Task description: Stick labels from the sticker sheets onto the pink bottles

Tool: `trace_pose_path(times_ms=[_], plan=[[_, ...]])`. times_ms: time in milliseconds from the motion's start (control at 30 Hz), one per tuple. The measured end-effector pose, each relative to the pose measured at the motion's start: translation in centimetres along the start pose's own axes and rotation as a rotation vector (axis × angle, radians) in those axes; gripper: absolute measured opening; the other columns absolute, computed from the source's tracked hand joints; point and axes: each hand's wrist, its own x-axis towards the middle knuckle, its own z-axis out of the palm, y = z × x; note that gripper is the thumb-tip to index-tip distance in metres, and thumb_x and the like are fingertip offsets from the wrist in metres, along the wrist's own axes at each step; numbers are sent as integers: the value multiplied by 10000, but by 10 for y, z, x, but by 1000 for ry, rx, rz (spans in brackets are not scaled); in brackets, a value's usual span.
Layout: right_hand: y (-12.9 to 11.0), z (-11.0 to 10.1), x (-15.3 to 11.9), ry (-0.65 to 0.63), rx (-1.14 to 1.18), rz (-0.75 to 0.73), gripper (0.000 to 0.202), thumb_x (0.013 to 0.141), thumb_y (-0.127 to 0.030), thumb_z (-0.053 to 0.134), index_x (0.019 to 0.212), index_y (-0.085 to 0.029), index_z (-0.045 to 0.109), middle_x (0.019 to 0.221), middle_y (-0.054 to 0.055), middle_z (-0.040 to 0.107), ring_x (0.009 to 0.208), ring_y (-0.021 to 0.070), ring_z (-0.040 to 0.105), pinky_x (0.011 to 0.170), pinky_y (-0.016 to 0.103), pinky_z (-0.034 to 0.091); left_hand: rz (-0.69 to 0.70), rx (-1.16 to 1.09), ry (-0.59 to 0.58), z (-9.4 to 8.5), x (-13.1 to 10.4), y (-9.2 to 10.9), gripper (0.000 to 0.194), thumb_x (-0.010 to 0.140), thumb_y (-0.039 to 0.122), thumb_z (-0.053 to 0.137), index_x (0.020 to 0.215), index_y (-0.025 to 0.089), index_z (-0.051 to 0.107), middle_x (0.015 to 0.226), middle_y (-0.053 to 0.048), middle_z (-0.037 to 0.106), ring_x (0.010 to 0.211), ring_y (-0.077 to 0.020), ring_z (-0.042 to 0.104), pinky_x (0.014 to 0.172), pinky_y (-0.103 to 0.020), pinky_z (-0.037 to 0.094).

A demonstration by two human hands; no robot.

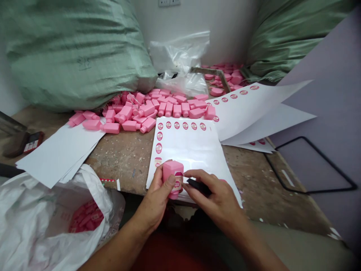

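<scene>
My left hand (158, 195) is wrapped round a pink bottle (172, 171), its neck pointing down, over the near edge of a white sticker sheet (188, 146). On the bottle's right side sits a label (178, 181) with a dark pink top. My right hand (211, 192) holds a black tool (199, 187) in its curled fingers, and its index finger and thumb tips are close to the label. Oval pink stickers line the sheet's top and left edges. Behind the sheet lies a heap of pink bottles (146, 109).
Blank papers (64, 146) lie at left, above a white sack (25, 218) of pink bottles. Large green sacks (79, 52) stand behind. More sticker sheets (242, 113), with lifted corners, and a black wire frame (332, 162) are at right.
</scene>
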Motion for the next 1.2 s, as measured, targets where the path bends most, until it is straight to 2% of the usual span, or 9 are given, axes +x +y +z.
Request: trace_pose_path(times_ms=[167, 233, 333, 533, 733, 900, 967, 1100, 1200], plan=[[-2, 4, 6, -20, 340, 187, 206, 764, -411, 654, 754, -216, 587, 671, -28, 572, 639, 141, 528, 594, 251, 426, -32, 5, -47, -3, 1, 0, 489, 820, 345, 681, 1272, 245, 523, 1144, -55, 627, 1090, -191, 553, 968, -316, 393], [-3, 8, 6, 4, 408, 186, 216, 778, -401, 647, 720, -210, 563, 666, -29, 552, 643, 138, 519, 599, 249, 429, -74, -46, -79, -4, 1, 0, 538, 802, 332, 704, 1294, 247, 505, 1143, -56, 632, 1094, -194, 561, 989, -335, 389], [-6, 14, 4, 84, 343, 109, 177, 831, -360, 602, 741, -214, 561, 694, -14, 555, 651, 141, 517, 608, 256, 425, -123, -164, -98, -4, 3, -1, 546, 766, 321, 742, 1257, 220, 525, 1092, -64, 649, 1049, -207, 591, 968, -367, 418], [-11, 19, -2, 152, 229, 35, 119, 880, -326, 549, 831, -224, 586, 743, -1, 591, 663, 145, 532, 646, 269, 440, -156, -307, -53, -5, 9, -8, 497, 703, 331, 794, 1128, 179, 585, 964, -58, 669, 1003, -222, 614, 919, -371, 458], [-11, 15, -1, 92, 639, 148, 191, 830, -390, 619, 767, -229, 537, 822, 7, 601, 689, 142, 541, 619, 266, 474, -253, -366, -111, -9, 11, -4, 587, 650, 367, 828, 1147, 159, 596, 1014, -81, 656, 954, -211, 610, 799, -315, 497], [-13, -13, 6, 386, 817, 281, 288, 724, -436, 724, 782, -255, 507, 918, 13, 616, 682, 132, 566, 661, 286, 505, -283, -372, -90, -16, 8, -1, 573, 633, 357, 841, 1115, 162, 598, 902, -66, 650, 799, -172, 623, 645, -269, 500], [-15, -18, 5, 339, 734, 241, 265, 741, -422, 715, 769, -255, 512, 858, 6, 603, 694, 138, 563, 653, 275, 494, -281, -368, -104, -16, 7, -2, 516, 695, 385, 794, 1115, 161, 596, 933, -79, 654, 829, -185, 630, 695, -310, 521], [-16, -9, -1, 114, 532, 196, 216, 787, -398, 675, 773, -240, 529, 707, -24, 531, 644, 129, 518, 587, 247, 449, -210, -370, -154, -11, 6, -2, 396, 833, 331, 671, 1188, 188, 570, 1085, -85, 653, 953, -194, 627, 857, -364, 502], [-15, 0, -4, 54, 528, 249, 299, 767, -402, 689, 973, -263, 522, 738, -31, 582, 642, 136, 544, 570, 249, 451, -183, -324, -157, -8, 5, 0, 359, 884, 281, 606, 1224, 182, 552, 1103, -85, 658, 979, -186, 627, 920, -354, 468]])
